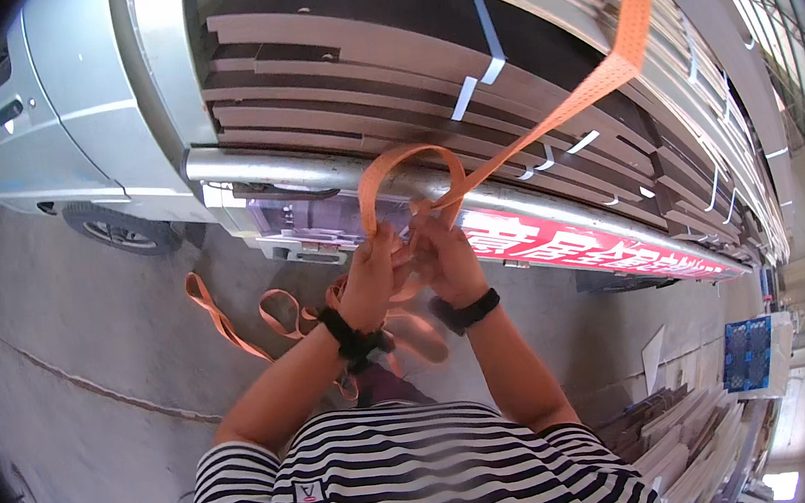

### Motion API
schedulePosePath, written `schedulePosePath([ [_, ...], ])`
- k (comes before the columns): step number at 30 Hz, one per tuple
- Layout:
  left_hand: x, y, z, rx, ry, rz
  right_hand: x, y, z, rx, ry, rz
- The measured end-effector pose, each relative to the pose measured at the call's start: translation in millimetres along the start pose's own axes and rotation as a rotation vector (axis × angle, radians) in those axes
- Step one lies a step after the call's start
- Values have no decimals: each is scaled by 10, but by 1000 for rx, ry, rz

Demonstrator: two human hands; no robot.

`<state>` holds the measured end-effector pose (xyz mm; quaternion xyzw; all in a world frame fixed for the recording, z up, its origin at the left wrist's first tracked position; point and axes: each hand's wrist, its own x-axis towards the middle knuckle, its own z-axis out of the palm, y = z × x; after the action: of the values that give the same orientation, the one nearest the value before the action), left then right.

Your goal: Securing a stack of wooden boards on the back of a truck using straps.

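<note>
An orange webbing strap runs down from over the load at the upper right to my hands, where part of it arches up in a loop. My left hand is closed on the left end of that loop. My right hand pinches the strap at the loop's right side, close beside the left; its fingertips partly overlap the strap. Below my hands, slack strap hangs in loose coils toward the floor. Both hands are in front of the truck's silver side rail.
Stacked brown boards with pale binding bands fill the truck bed. The silver truck cab and front wheel stand at left. A red banner runs below the rail. Long planks and a blue pallet are at lower right.
</note>
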<state>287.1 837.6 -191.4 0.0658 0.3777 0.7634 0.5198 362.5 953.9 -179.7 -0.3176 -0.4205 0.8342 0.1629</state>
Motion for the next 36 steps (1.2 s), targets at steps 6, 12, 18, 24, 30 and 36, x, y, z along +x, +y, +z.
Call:
schedulePosePath([
  [6,449,-339,-360,-296,114,-170,139,-26,-166,-1073,63,-635],
  [12,858,-443,-350,-310,-3,-313,169,-24,-263,-1264,92,-744],
  [18,1228,-705,-603,-289,-130,-153,168,-30,-228,-1372,69,-775],
  [24,1099,-460,-368,-457,-113,-167,150,-3,-238,-1372,179,-851],
  [30,884,-333,-11,-431,-44,29,-672,195,-513,-1369,137,-770],
  [36,347,-294,463,-538,-209,-120,-1251,193,-946,-1199,-88,-627],
])
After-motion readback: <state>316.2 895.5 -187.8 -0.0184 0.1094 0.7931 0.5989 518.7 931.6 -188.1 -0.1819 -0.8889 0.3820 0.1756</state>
